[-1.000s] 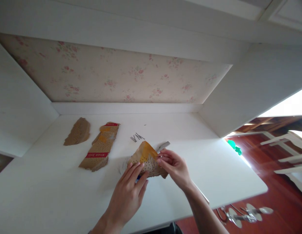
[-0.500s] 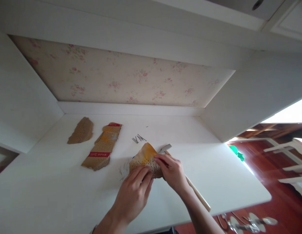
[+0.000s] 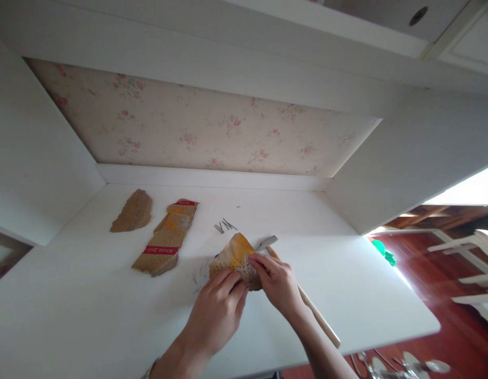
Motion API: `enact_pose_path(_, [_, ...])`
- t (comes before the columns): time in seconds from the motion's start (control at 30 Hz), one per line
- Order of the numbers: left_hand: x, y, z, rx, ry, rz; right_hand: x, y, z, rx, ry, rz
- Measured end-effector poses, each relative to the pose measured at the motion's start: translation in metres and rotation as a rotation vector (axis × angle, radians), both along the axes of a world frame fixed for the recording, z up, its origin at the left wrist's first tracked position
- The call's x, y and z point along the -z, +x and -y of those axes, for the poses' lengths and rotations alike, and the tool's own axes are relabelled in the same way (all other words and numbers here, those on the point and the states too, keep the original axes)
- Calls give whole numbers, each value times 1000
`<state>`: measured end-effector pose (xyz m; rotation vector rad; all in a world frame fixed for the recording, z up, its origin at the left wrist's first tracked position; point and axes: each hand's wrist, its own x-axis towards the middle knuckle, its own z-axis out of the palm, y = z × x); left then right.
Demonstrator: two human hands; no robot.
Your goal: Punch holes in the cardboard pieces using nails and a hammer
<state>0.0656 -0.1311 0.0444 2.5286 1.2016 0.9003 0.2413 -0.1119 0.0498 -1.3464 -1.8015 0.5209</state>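
My left hand (image 3: 218, 305) has its fingers bent over the near left edge of a torn piece of brown cardboard (image 3: 236, 252), which is dotted with small holes and carries a yellow patch. Over the right part of that piece my right hand (image 3: 277, 279) is closed in a pinch; whatever sits between thumb and forefinger is too small to make out. Beneath the right hand and forearm lies a hammer (image 3: 321, 321), its wooden handle slanting toward the near right and its metal head beyond the fingers. Several nails (image 3: 225, 226) lie just behind the cardboard.
Two more torn cardboard pieces, one plain (image 3: 132, 211) and one with red bands (image 3: 165, 239), lie at the left on the white desk (image 3: 94, 316). A clear bag or wrapper (image 3: 200, 276) shows beside the held piece. White side panels and an overhead shelf enclose the desk.
The view has shifted slightly. Both hands keep almost the same place on the cardboard, and the other pieces and nails lie as before.
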Motion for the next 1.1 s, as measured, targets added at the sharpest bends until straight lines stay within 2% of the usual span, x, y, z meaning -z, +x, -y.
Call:
enact_pose_path(0.2, [0,16,-19,-153,-126,-1,-1,-2,-1,2,-30,5])
enact_pose_path(0.3, [0,19,-25,-188,-220,70,1,-2,-2,41,-50,-8])
enact_pose_path(0.4, [-3,19,-29,-180,-295,161,5,-1,-2,47,-81,-31])
enact_pose_path(0.57, [-12,16,-40,-85,-406,312,8,2,-2,40,-121,-50])
enact_pose_path(0.67, [-13,15,-46,-56,-421,347,8,4,-2,41,-133,-39])
enact_pose_path(0.83, [-7,18,-46,-30,-351,351,7,5,-2,54,-139,-33])
enact_pose_path(1.0, [2,18,-49,-82,-344,334,5,6,-2,-2,-138,-71])
enact_pose_path(1.1, [6,16,-51,-140,-402,338,7,9,-1,45,-125,-124])
